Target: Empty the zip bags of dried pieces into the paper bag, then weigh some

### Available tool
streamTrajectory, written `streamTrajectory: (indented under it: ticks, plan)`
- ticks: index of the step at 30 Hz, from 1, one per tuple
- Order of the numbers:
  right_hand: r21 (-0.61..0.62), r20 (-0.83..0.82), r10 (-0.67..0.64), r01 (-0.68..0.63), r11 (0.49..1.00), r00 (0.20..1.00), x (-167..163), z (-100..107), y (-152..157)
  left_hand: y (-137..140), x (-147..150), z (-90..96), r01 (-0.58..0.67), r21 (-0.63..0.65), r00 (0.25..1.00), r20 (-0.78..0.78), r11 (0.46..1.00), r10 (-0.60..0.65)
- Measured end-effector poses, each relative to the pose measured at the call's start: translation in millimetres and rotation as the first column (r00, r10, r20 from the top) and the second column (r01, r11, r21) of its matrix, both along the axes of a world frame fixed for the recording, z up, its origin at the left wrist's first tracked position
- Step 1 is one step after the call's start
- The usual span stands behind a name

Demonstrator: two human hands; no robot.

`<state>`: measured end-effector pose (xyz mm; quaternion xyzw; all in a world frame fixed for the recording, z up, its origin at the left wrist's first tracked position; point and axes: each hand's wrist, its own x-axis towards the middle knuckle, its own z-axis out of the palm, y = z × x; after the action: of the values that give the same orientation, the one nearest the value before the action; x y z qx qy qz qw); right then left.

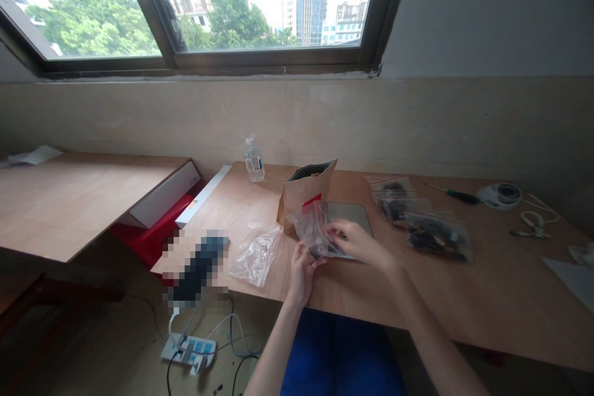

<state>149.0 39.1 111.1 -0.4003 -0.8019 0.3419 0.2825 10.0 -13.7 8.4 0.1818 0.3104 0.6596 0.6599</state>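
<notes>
A clear zip bag (312, 226) with a red strip stands tilted in front of me at the table's near edge. My left hand (302, 269) is closed on the lower left part of this bag, with its fingers curled. My right hand (355, 240) is at the bag's right side, fingers bent together against the red seal line; whether a small item is between them cannot be made out. Just behind the bag stands an open brown paper bag (304, 195). A flat grey metallic plate-like object (355, 215) lies partly under my right hand.
Left of my hands lies another clear plastic bag (257, 253), with a pixelated dark object (199, 269) beyond it. A water bottle (254, 161) stands at the back. To the right are filled zip bags (439, 236), a screwdriver (457, 195), a white camera (501, 195) and a cable (536, 223).
</notes>
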Motion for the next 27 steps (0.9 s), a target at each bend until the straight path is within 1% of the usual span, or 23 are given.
streamTrajectory:
  ticks: [2, 4, 7, 11, 16, 21, 27]
  plan:
    - [-0.058, 0.006, 0.038, -0.037, 0.998, 0.999, 3, -11, -4, 0, 0, -0.8, -0.002, 0.007, 1.000, -0.013, 1.000, 0.002]
    - [-0.106, -0.033, 0.048, -0.051, 0.993, 0.998, 5, -18, -8, 1, 0, -1.7, -0.009, 0.012, 1.000, -0.019, 1.000, 0.009]
    - [-0.148, -0.088, 0.018, -0.031, 0.989, 0.996, 6, -24, -14, 3, 0, -2.9, -0.020, 0.006, 1.000, -0.018, 1.000, 0.020]
    - [-0.189, -0.111, 0.013, -0.034, 0.981, 0.994, 9, -31, -18, 4, 0, -5.6, -0.015, -0.002, 1.000, -0.016, 1.000, 0.015]
    - [-0.278, -0.118, -0.074, 0.039, 0.960, 0.990, 9, -37, -18, 4, 0, -8.3, -0.010, -0.001, 1.000, -0.022, 1.000, 0.010]
    - [-0.342, -0.167, -0.064, 0.003, 0.940, 0.984, 6, -46, -20, 4, 0, -8.2, -0.025, -0.021, 1.000, -0.015, 0.999, 0.025]
    - [-0.447, -0.255, -0.153, 0.024, 0.894, 0.955, 7, -64, -21, 5, -1, -9.1, -0.033, -0.017, 0.999, -0.013, 0.999, 0.033]
